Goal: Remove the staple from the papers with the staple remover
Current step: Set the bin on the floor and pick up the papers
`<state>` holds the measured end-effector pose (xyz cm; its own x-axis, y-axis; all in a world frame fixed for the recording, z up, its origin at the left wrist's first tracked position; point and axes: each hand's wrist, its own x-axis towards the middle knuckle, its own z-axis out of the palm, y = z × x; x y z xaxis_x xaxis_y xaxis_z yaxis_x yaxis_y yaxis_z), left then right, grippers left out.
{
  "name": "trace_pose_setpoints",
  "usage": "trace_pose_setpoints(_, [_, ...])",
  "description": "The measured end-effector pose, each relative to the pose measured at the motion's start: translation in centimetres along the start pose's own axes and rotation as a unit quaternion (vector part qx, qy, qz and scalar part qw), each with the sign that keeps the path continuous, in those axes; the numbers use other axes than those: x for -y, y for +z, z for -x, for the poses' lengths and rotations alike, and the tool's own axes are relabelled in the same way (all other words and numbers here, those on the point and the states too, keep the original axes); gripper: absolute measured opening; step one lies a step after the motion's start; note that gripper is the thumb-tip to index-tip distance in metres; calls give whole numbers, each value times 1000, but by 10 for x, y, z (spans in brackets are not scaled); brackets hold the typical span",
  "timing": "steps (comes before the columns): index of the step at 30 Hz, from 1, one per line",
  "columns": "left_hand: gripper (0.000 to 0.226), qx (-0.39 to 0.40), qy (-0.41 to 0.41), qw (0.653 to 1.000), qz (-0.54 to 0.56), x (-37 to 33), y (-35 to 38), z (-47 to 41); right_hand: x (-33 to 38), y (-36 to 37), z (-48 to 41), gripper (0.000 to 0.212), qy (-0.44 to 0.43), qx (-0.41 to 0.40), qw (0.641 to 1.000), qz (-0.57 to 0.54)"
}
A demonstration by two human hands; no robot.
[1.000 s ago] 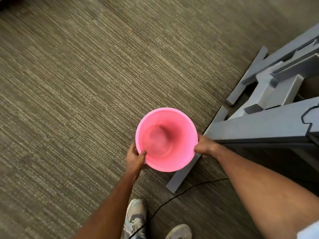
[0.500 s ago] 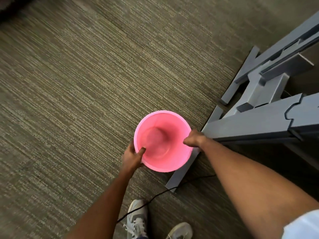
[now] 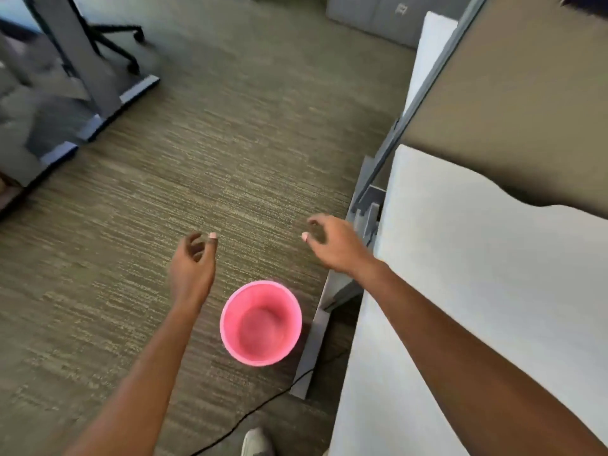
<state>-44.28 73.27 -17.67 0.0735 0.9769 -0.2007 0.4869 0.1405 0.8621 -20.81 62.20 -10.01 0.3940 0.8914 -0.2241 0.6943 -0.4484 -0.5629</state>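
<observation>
Fingers (image 3: 194, 242) on the left hand (image 3: 192, 268) are loosely curled and apart, clamped on nothing. Same on the right hand (image 3: 332, 245): fingers (image 3: 313, 222) slack, thumb clear of them, nothing held. Both hands hang in the air over the carpet (image 3: 230, 159), touching nothing. Pink bucket (image 3: 261, 324) stands upright on the carpet between the two forearms, clear of both hands and just beside the grey foot (image 3: 316, 337) of the table (image 3: 477, 291). Black cable (image 3: 263, 406) runs across the carpet past that foot; shoe (image 3: 256, 442) at the bottom edge. Papers, staple and staple remover: none in view, and the visible stretch of table top shows only bare white. My read: staple work not started, this is setup, the hands free to go to the table. Next move calls for turning to the table, locating papers and remover, then one hand pinning the sheets and the other taking the tool. Count: 2 hands, 1 bucket, 1 cable, 1 shoe plainly seen, 1 table beside the person, 1 partition (image 3: 510, 77) behind it, 1 chair base (image 3: 115, 41) far left, 0 papers, 0 removers, 0 staples visible. Frame is motion-blurred, so small items on the far table edge can't be ruled out.
</observation>
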Motion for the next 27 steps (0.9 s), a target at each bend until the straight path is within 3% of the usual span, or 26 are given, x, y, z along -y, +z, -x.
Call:
trace_pose_setpoints(5, [44,65,105,992,-11,-109,-6,84,-48,-79,132,40,39,-120,992,-26])
trace_pose_setpoints(9, [57,198,171,961,-87,-147,26,168,-111,-96,243,54,127,-156,979,-9])
trace_pose_setpoints(12, [69,316,260,897,-168,-147,66,236,-159,-95,328,57,197,-149,969,31])
trace_pose_setpoints(15, [79,438,324,786,-292,-136,105,294,-198,-92,387,76,244,-121,960,67])
trace_pose_setpoints(17, [82,458,353,726,-371,-128,121,319,-217,-92,406,86,268,-100,954,88])
trace_pose_setpoints(18, [83,460,349,712,-399,-125,131,328,-228,-93,412,88,273,-95,953,94])
trace_pose_setpoints(27, [87,431,224,705,-516,-140,190,367,-298,-118,427,69,264,-5,960,93])
